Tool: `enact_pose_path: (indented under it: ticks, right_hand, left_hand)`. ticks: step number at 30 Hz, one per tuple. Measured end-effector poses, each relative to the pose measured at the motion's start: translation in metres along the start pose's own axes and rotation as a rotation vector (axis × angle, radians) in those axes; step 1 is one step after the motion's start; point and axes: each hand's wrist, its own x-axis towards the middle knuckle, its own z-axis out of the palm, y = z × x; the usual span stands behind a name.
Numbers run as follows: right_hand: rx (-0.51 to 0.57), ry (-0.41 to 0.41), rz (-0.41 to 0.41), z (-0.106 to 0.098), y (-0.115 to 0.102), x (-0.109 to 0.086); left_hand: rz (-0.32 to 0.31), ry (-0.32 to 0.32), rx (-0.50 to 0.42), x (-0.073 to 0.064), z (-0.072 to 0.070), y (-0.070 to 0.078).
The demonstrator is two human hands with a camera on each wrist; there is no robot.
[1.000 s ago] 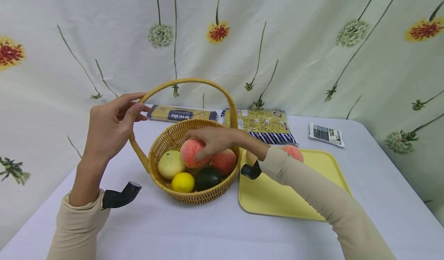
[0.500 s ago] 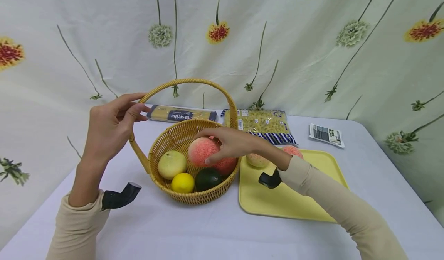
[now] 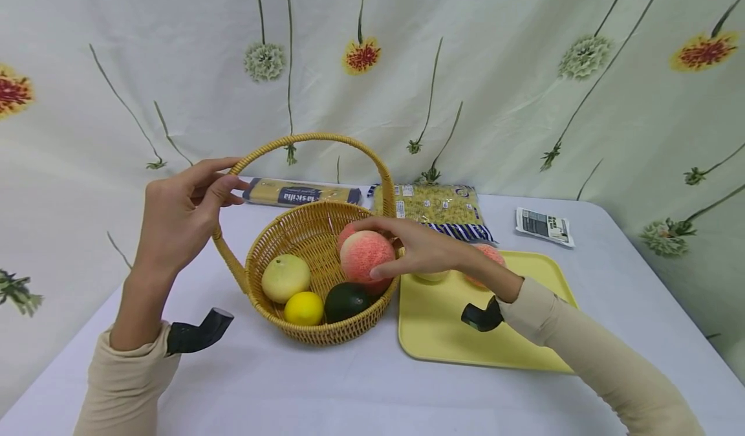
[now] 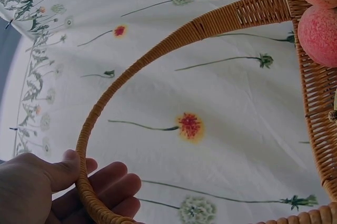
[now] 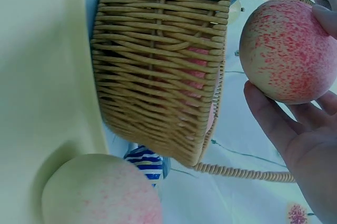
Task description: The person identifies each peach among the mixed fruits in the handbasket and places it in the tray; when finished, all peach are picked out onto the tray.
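Note:
My left hand (image 3: 180, 213) grips the left side of the handle of a wicker basket (image 3: 326, 336); in the left wrist view its thumb and fingers wrap the handle (image 4: 134, 71). Over the basket's right side, my right hand (image 3: 421, 248) holds a pink-and-cream peach (image 3: 367, 257) between thumb and fingers. In the right wrist view this peach (image 5: 289, 50) is above the basket's rim. Inside the basket lie a pale yellow-green round fruit (image 3: 286, 278), a lemon (image 3: 304, 308) and a dark green avocado (image 3: 347, 302). More peaches there are partly hidden behind the held one.
A yellow tray (image 3: 483, 339) right of the basket bears two peaches, one (image 3: 485, 255) partly behind my right forearm. Behind stand a blue-labelled spaghetti pack (image 3: 302, 193) and a pasta bag (image 3: 436, 203). A small white packet (image 3: 544, 227) lies at the back right.
My right hand has moved right with the peach, from the basket's middle towards its right rim. The left hand keeps its hold on the handle.

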Motion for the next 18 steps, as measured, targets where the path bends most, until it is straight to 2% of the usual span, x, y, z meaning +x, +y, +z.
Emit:
enact_pose_path:
  ticks: [7,18]
  right_hand:
    - [0.056,0.047,0.02,-0.003,0.004,-0.017]
    - [0.057,0.067,0.055,-0.008,0.004,-0.039]
  left_hand:
    - [-0.005,0.002,0.006,0.0,0.0,0.0]
    - [-0.014,0.0,-0.005,0.0,0.0,0.0]
